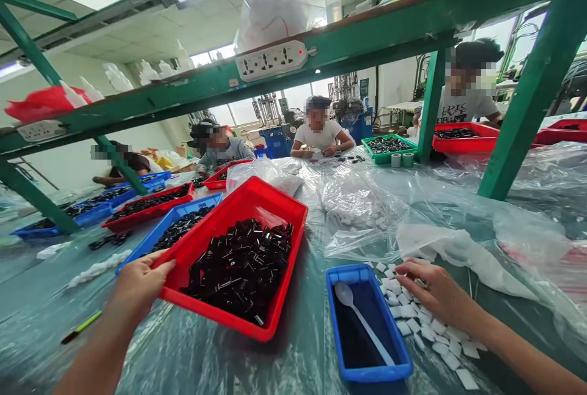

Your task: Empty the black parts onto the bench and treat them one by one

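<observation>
My left hand grips the left rim of a red tray, thumb over the edge. The tray is tilted and holds a heap of small black plastic pieces. Over a scatter of small white pieces on the right, my right hand hovers or rests with fingers loosely apart; whether it touches them I cannot tell. Between the hands stands a small blue tray, in which a white plastic spoon lies slantwise over a dark surface.
Plastic sheeting covers the table. Behind the red tray sits a blue tray of black pieces. A brush lies at left. A green shelf frame with a power strip spans overhead. Several people sit across the table.
</observation>
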